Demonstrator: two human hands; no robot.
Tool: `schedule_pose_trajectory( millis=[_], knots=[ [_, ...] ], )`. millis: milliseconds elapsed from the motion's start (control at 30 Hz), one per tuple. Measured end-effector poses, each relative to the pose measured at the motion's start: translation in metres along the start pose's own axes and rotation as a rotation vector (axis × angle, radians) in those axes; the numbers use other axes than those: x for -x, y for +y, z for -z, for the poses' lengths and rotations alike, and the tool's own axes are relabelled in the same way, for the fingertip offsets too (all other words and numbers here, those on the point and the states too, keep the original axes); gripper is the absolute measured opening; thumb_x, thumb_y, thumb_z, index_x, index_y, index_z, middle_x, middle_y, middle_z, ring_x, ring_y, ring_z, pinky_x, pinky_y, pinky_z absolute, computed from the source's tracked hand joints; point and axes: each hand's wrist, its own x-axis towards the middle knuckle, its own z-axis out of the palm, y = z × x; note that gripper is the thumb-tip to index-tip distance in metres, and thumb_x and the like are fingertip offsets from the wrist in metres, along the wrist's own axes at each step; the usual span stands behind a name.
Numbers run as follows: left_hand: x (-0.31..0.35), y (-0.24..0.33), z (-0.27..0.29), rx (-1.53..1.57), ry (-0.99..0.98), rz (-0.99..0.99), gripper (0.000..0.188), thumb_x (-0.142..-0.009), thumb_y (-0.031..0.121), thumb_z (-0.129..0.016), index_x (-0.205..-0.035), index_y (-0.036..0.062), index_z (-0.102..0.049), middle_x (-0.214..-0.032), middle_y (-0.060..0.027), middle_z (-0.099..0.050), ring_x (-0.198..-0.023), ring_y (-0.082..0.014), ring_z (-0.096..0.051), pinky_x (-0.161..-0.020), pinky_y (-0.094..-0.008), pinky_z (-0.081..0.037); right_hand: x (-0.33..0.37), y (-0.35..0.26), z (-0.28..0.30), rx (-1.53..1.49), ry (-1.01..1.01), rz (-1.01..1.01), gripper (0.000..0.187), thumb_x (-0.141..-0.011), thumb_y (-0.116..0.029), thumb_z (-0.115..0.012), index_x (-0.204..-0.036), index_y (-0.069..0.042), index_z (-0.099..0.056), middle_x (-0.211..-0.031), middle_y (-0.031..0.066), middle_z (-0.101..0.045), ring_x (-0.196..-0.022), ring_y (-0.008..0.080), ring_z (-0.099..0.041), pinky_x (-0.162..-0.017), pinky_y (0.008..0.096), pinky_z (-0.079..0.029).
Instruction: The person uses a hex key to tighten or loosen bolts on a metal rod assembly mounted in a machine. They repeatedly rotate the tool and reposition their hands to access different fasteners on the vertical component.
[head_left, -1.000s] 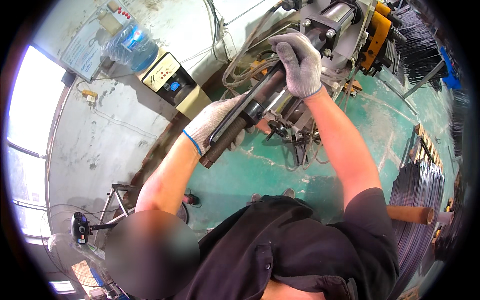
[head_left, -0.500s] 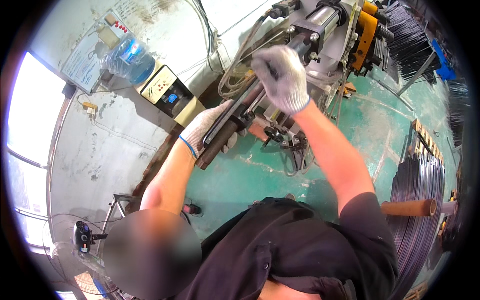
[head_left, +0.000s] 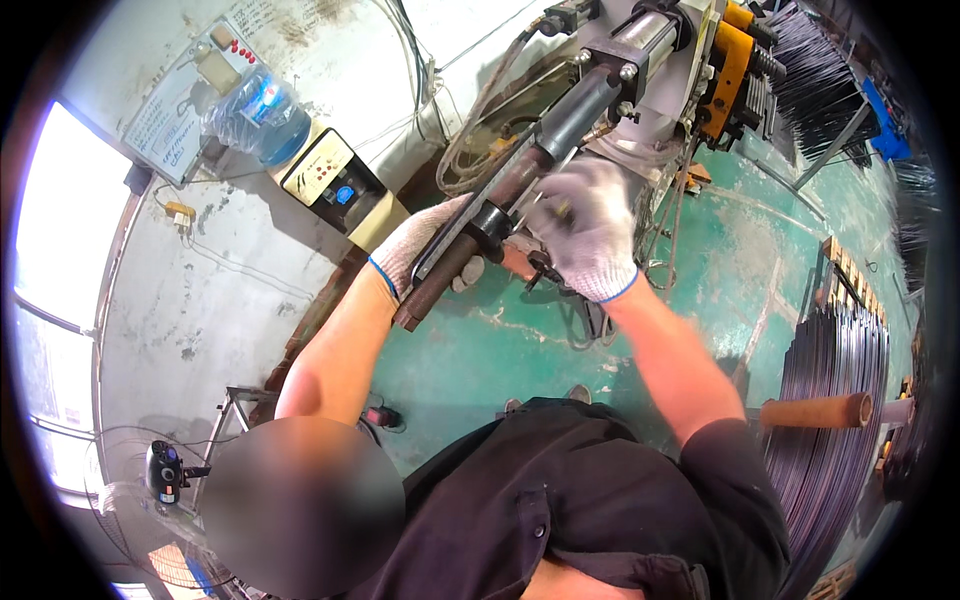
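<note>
Your left hand [head_left: 420, 240] clasped the shaft [head_left: 518, 182] near its lower end; your right hand [head_left: 590, 225] blurred beside it, its grip too smeared to tell.

Green floor [head_left: 470, 370] — scuffed, pale streaks, worn patches. On it: small red-and-black object [head_left: 383, 416] left of center; 2 shoe tips [head_left: 578, 394] lower center. Right side: stack of thin dark strips [head_left: 825, 400], wooden slats [head_left: 853, 285] at far end — underside hidden, can't tell if touching floor.
</note>
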Motion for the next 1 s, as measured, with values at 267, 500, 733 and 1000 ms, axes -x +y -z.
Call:
schedule_pose_trajectory(
  millis=[267, 500, 733, 1000],
  knots=[
    [-0.009, -0.007, 0.008, 0.007, 0.056, -0.063, 0.049, -0.120, 0.042, -0.049, -0.144, 0.0024, -0.065, -0.104, -0.0216, -0.079, -0.059, -0.0286, -0.074, -0.045, -0.0404, -0.060, -0.021, -0.040, 0.006, -0.836, -0.366, -1.357, 0.043, -0.108, -0.046, -0.076, -0.107, -0.003, -0.068, -0.083, 0.0063, -0.071, -0.063, 0.0163, -0.069, -0.056, 0.0333, -0.053],
    [0.004, 0.003, -0.004, -0.063, 0.040, -0.017, 0.048, -0.120, 0.045, -0.050, -0.131, 0.0028, -0.070, -0.089, -0.0195, -0.078, -0.057, -0.0283, -0.075, -0.045, -0.0380, -0.059, -0.010, -0.044, -0.015, -0.853, -0.197, -1.397, 0.031, -0.110, -0.032, -0.066, -0.102, -0.002, -0.066, -0.074, 0.0092, -0.068, -0.055, 0.0222, -0.066, -0.049, 0.0377, -0.050],
    [0.006, 0.002, -0.005, -0.073, 0.059, -0.030, 0.050, -0.121, 0.045, -0.048, -0.131, 0.0015, -0.071, -0.090, -0.0199, -0.079, -0.057, -0.0271, -0.074, -0.044, -0.0364, -0.058, -0.013, -0.053, -0.019, -0.857, -0.104, -1.449, 0.034, -0.110, -0.031, -0.065, -0.096, 0.000, -0.066, -0.069, 0.0094, -0.065, -0.051, 0.0221, -0.063, -0.047, 0.0390, -0.047],
    [0.003, -0.001, -0.002, -0.054, 0.005, 0.005, 0.051, -0.121, 0.045, -0.049, -0.127, 0.0003, -0.073, -0.089, -0.0191, -0.079, -0.059, -0.0244, -0.074, -0.046, -0.0343, -0.057, -0.014, -0.049, -0.016, -0.656, -0.187, -1.338, 0.039, -0.110, -0.035, -0.067, -0.096, 0.002, -0.068, -0.072, 0.0110, -0.069, -0.054, 0.0201, -0.067, -0.050, 0.0387, -0.052]
  ],
)
